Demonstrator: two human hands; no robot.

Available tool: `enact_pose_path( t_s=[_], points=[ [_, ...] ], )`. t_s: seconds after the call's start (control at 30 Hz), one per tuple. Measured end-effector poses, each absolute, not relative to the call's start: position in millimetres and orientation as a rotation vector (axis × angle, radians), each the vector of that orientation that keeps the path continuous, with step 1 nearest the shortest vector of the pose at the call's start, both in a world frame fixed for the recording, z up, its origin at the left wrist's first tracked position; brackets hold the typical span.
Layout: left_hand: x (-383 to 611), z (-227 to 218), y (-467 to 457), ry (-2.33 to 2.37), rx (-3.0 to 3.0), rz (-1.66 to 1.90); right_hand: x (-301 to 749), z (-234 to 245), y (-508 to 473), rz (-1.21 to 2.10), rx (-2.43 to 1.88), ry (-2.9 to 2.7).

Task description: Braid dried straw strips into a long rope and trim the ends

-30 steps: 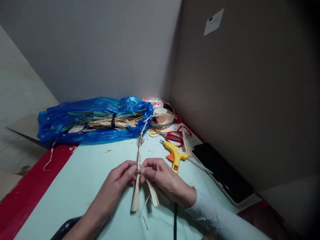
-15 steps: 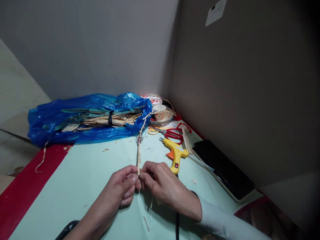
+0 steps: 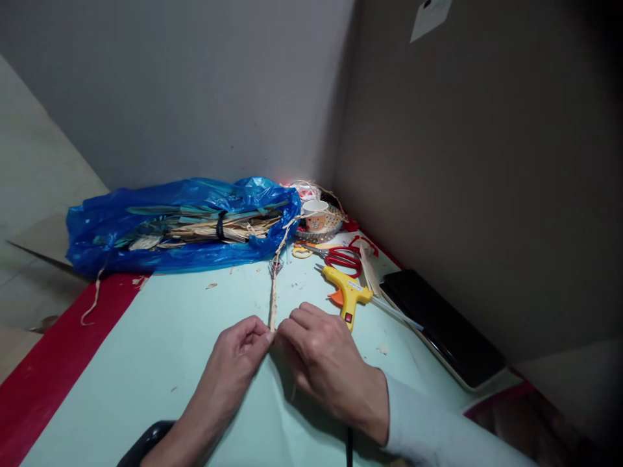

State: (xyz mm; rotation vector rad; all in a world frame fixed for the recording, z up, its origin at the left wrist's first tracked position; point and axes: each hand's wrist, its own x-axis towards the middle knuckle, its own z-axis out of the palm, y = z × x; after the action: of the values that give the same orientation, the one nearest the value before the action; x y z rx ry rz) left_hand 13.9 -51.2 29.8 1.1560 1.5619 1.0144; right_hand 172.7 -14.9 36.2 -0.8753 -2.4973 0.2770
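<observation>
A thin braided straw cord [image 3: 273, 295] runs across the pale green table top [image 3: 160, 363] from the blue bag toward me. My left hand [image 3: 241, 353] pinches the cord's near end between thumb and fingers. My right hand [image 3: 324, 360] is closed right beside it, fingertips on the same end, with the loose straw strips hidden under the palm. Both hands rest low on the table, touching each other at the cord.
A blue plastic bag [image 3: 180, 224] of straw bundles lies at the back. A paper cup [image 3: 315, 214] in a small basket, red scissors [image 3: 343, 258], a yellow glue gun [image 3: 348, 297] and a black tablet [image 3: 442, 327] sit to the right by the wall. A red strip [image 3: 63, 350] borders the left.
The wide straw strips that hung below my hands a second ago are now hidden under them. Both hands have closed tighter on the cord's end and my right hand has rolled over it.
</observation>
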Motion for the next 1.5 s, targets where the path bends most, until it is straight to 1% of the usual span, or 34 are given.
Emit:
enact_pose_path(
  t_s=[0.13,0.23,0.33,0.43,0.5,0.67,0.73,0.83,1.0,1.13,1.27,1.33,1.43,1.5],
  points=[
    [15,27,-51,1.518,1.098,1.029,170,31,-17,0.027,-0.592,-2.456],
    [15,23,-51,1.431,0.945,1.004,167,26,-16,-0.12,-0.391,-2.413],
    [14,21,-53,1.316,0.833,1.021,166,23,-16,-0.195,-0.285,-2.383],
    [12,25,-55,1.288,0.864,1.043,167,24,-16,-0.177,-0.264,-2.426],
    [11,29,-56,1.325,0.895,1.046,170,29,-15,-0.05,-0.344,-2.457],
    [9,35,-56,1.429,0.956,1.041,174,42,-12,0.589,-0.888,-2.255],
    [9,34,-55,1.44,0.996,1.028,173,44,-10,0.712,-0.989,-2.215],
    [9,34,-53,1.449,1.062,1.033,171,44,-5,0.851,-0.983,-2.226],
    [11,40,-53,1.499,1.223,1.002,166,40,4,1.235,-0.93,-2.195],
    [11,45,-58,1.647,1.413,0.912,166,36,5,1.345,-0.966,-2.051],
    [12,43,-67,1.85,1.601,0.972,166,33,1,1.366,-0.965,-1.965],
    [17,39,-72,1.869,1.864,1.104,165,33,0,1.382,-0.926,-1.941],
    [27,31,-76,1.699,2.48,1.337,166,34,0,1.442,-0.864,-1.896],
    [32,26,-77,1.58,2.803,1.335,167,36,2,1.554,-0.83,-1.835]
  ],
)
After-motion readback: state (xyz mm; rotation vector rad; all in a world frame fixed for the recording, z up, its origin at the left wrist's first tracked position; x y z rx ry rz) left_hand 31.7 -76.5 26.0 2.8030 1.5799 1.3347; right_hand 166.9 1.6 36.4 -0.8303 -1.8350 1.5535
